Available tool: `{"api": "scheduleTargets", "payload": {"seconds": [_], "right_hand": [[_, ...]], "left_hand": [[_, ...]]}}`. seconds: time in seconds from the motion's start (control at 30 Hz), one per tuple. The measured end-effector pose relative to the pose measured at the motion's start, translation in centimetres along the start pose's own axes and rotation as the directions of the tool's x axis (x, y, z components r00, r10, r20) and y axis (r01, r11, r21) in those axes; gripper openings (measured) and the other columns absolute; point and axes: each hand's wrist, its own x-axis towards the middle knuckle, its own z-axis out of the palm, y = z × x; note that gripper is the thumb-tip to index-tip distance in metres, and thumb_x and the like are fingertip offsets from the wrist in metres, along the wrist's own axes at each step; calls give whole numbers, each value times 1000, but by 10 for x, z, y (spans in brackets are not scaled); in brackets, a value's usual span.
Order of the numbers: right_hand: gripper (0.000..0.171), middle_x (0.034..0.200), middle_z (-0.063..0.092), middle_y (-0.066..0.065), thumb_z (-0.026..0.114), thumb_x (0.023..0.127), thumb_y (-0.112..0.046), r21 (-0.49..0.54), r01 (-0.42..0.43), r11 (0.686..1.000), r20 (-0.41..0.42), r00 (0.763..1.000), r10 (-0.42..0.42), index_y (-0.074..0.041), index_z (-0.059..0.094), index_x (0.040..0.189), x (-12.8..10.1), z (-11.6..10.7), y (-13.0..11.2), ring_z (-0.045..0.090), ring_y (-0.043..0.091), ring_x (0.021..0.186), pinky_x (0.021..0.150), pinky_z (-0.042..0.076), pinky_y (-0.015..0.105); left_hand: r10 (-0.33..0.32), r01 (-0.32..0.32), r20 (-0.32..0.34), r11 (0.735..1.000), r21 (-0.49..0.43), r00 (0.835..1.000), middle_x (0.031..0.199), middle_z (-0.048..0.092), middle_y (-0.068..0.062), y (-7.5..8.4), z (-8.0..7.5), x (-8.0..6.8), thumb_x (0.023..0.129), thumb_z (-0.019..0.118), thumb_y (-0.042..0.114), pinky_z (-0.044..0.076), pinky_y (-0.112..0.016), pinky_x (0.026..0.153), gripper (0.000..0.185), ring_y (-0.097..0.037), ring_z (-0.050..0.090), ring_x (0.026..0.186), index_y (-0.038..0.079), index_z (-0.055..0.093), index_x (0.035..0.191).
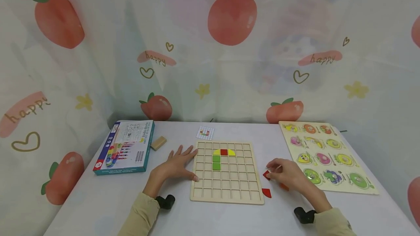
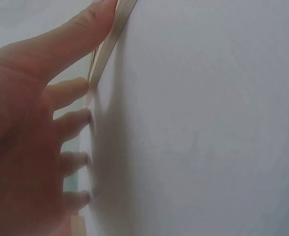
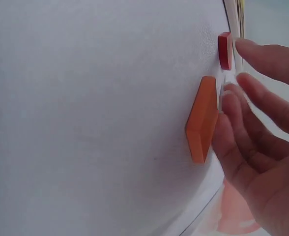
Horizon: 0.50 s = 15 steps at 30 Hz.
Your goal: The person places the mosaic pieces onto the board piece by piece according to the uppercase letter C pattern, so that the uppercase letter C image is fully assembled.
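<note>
I steady the grid board (image 1: pixel 227 172) near the table's front edge with my flat, relaxed left hand (image 1: pixel 177 163). Five tiles sit placed; my right hand (image 1: pixel 287 172) loosely fingers a red tile (image 1: pixel 266 175) beside the board's right edge, most squares unfilled.

Wooden grid board (image 1: pixel 229 185) flat on table; red piece (image 1: pixel 266 175) beside right edge, seemingly in fingertips.
</note>
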Motion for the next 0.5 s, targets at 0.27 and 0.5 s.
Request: {"api": "scheduleTargets", "payload": {"seconds": [0.27, 0.5], "right_hand": [[24, 87, 62, 2, 78, 80, -22, 9, -15, 1000, 23, 1000, 14, -10, 67, 98, 1, 1, -2, 53, 16, 79, 64, 47, 25], [17, 78, 62, -1, 76, 82, -17, 29, -7, 1000, 0, 1000, 7, -12, 64, 92, 5, 7, -6, 54, 14, 72, 60, 46, 22]], "left_hand": [[-6, 6, -2, 1000, 11, 1000, 164, 19, -4, -1, 0, 0, 69, 82, 52, 1, -62, 120, 103, -39, 1, 152, 22, 30, 154], [-2, 2, -2, 1000, 16, 1000, 164, 18, -3, -4, 2, 3, 70, 81, 54, 1, -61, 120, 103, -38, 0, 152, 23, 30, 154]]}}
